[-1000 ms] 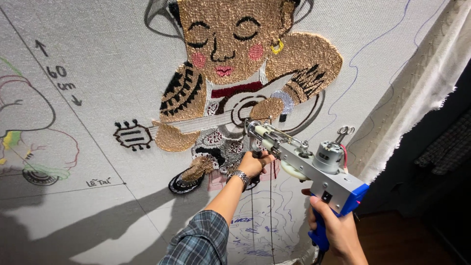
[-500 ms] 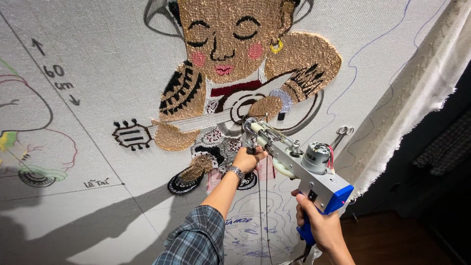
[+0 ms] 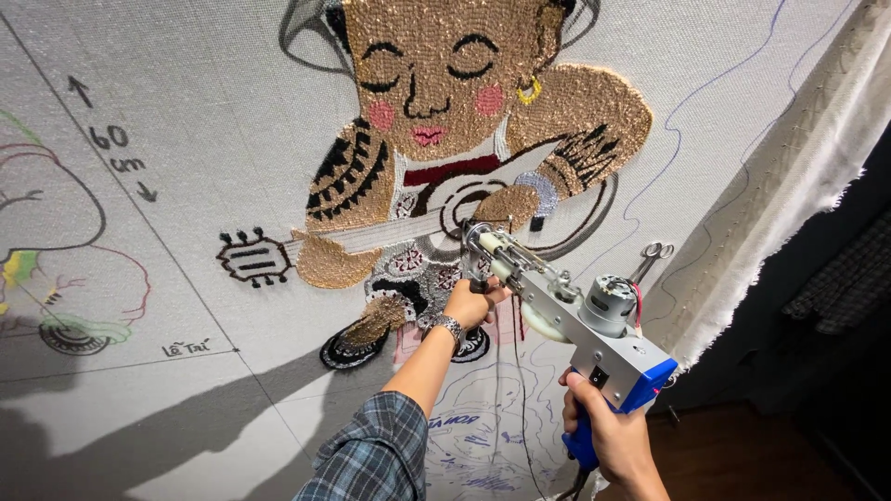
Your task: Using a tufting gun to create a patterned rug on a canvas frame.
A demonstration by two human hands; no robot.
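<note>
Silver-and-blue tufting gun [image 3: 566, 320], right hand [image 3: 608, 431] clamped on its handle, left hand [image 3: 471, 301] pinching its front below the white cloth's [image 3: 186, 167] tufted figure [image 3: 445, 139], could skid off-line.

A pair of scissors [image 3: 652, 260] hangs on the cloth's right edge, a dark wooden floor [image 3: 742, 455] below.

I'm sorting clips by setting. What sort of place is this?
Most likely a rug-tufting studio or craft workshop. A stretched backing cloth carries a half-tufted figure with a guitar, the right hand and left hand hold a tufting gun, and scissors hang nearby.
</note>
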